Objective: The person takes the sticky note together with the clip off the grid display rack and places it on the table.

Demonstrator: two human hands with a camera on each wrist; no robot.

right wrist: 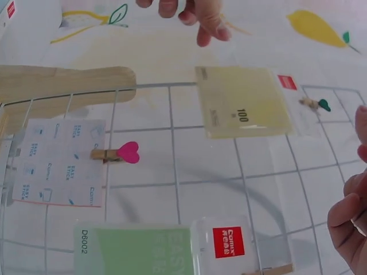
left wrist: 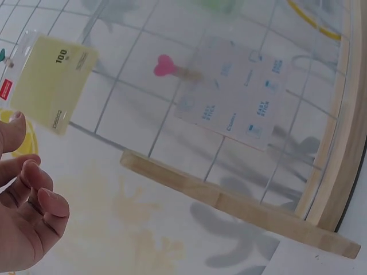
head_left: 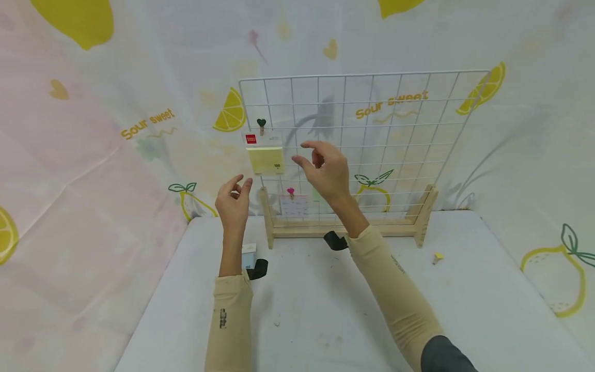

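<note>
Yellow notepad (head_left: 266,161) clipped on wire rack (head_left: 365,146), between hands: left hand (head_left: 233,204) below-left, right hand (head_left: 329,168) rightward. Both grips released, holding nothing.

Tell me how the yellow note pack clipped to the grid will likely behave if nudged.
The yellow note pack will probably swing or pivot, since only the green heart clip visibly holds it, near its top. It looks light, hanging from that one small clip. Its clear plastic sleeve may be somewhat slippery.
</note>
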